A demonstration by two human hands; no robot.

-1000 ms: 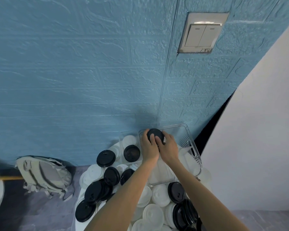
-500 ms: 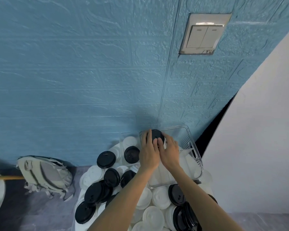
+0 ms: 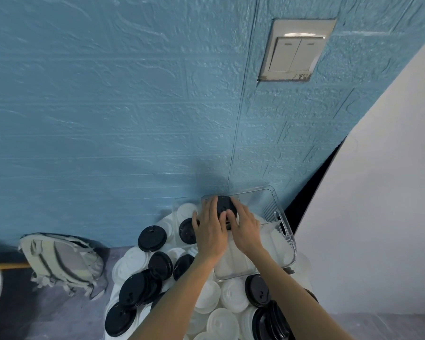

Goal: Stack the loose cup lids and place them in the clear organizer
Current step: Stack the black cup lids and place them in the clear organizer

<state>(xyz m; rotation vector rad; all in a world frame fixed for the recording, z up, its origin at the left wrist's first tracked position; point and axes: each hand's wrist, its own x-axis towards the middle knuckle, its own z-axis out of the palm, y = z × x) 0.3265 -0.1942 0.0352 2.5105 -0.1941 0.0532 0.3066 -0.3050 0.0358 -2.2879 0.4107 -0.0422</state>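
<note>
Lowered since a second ago: black lid stack (image 3: 225,206), now at the clear organizer's (image 3: 284,224) far-left corner, our left hand (image 3: 210,228) and right hand (image 3: 244,225) gripping it. We seat it flat against the far wall, then let go evenly.

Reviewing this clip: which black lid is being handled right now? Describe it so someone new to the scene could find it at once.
Start at the blue wall and drop to the clear organizer at its base. At the organizer's far-left corner, the left hand and right hand hold a black lid between them. Every other black lid lies loose in the pile, untouched and outside the organizer.
</note>
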